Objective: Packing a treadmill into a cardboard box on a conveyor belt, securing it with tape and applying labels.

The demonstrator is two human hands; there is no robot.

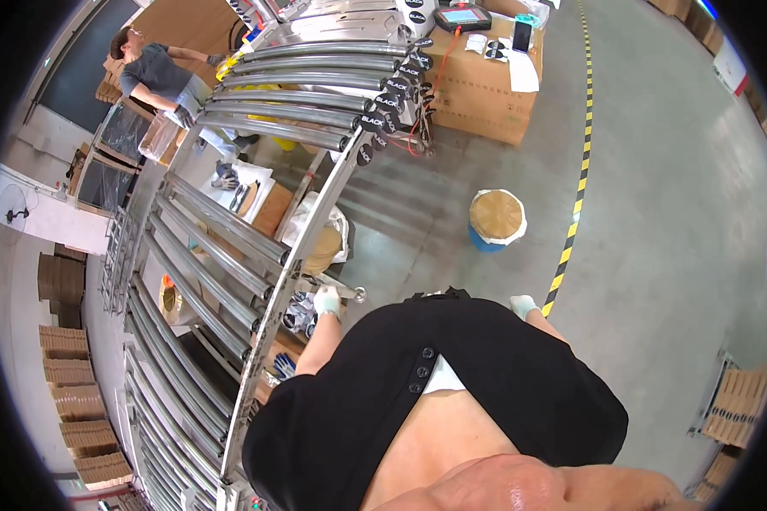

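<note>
My left hand, in a whitish glove, is low beside the metal frame of a roller conveyor, close to a short bar with a round end. Just below that hand is a heap of small white and dark pieces, too small to name. A blue and white work glove lies under the frame near my left forearm. On the other side of my body, my right hand hangs low in a similar glove, with nothing visible in it. The fingers of both hands are too small and partly hidden to read.
A blue bin with a brown lid-like top stands ahead on the floor. Beyond it, a large carton carries a handheld device with a screen and a phone. A co-worker stands across the conveyor. Yellow-black floor tape runs at right.
</note>
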